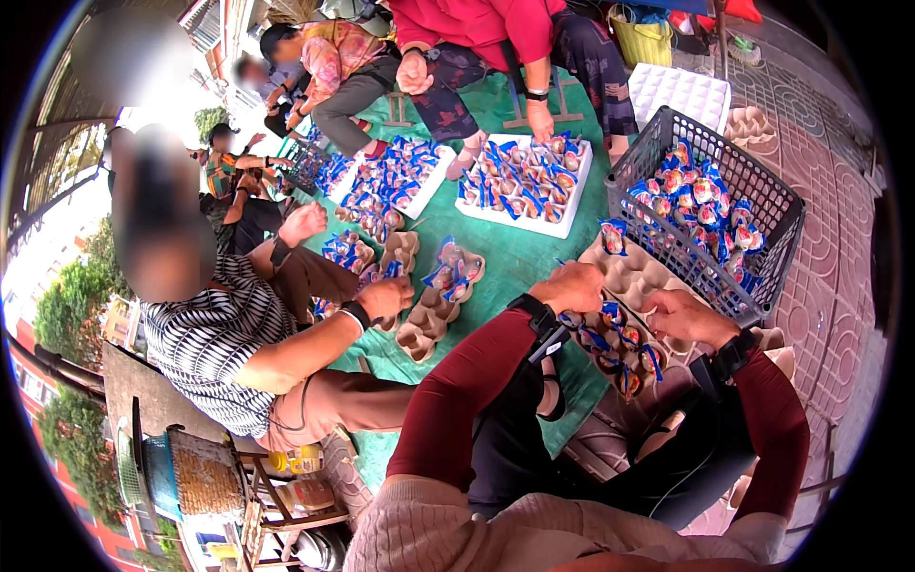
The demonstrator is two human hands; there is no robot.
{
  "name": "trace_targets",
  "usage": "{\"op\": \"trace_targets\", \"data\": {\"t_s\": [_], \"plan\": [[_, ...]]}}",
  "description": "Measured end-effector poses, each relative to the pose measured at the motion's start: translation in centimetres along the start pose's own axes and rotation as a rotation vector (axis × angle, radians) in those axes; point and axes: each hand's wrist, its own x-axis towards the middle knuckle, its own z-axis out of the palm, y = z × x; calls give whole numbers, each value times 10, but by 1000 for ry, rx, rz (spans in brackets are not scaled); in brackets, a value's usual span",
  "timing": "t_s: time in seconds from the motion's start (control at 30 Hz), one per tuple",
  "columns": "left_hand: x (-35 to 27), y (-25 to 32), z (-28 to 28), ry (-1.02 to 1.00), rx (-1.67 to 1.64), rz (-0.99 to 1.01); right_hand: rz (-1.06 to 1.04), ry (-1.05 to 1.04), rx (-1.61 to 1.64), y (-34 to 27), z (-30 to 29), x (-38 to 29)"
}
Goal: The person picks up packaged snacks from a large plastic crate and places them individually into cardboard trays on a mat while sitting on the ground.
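A brown pulp egg carton (607, 352) lies before my knees, its cups holding several egg-shaped items in clear and blue plastic wrappers (630, 336). My left hand (572, 287) is over the carton's far left end, fingers curled; blue wrapper shows just beneath it, and whether it grips anything is hidden. Beside the carton's right edge is my right hand (683, 314), fingers bent towards the wrapped items; I cannot tell whether it touches the carton. An open pulp tray section (632, 270) with bare cups extends behind both hands. A single wrapped item (613, 237) rests at its far end.
A black plastic crate (783, 207) of wrapped items stands on the right. Across the green mat (522, 264) lie a white foam tray (518, 220) and a part-filled carton (429, 322). A co-worker's hand (386, 294) is at left; another person's hand (540, 120) reaches the foam tray.
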Motion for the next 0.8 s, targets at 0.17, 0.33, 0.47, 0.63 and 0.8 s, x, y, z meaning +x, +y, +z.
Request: {"op": "trace_targets", "data": {"t_s": [0.17, 0.33, 0.47, 0.63, 0.8], "plan": [[-2, -7, 4, 29, 16, -2, -102, 43, 29, -22, 12, -8], [19, -9, 5, -39, 105, -4, -165, 66, 3, -64, 21, -33], [39, -46, 31, -80, 175, 117, -539, 243, -411, -75, 63, -33], [31, -24, 18, -114, 194, -106, -476, 139, -471, -74, 89, -53], [64, -39, 45, 4, 86, -315, -486, 57, -592, -74, 101, -61]]}}
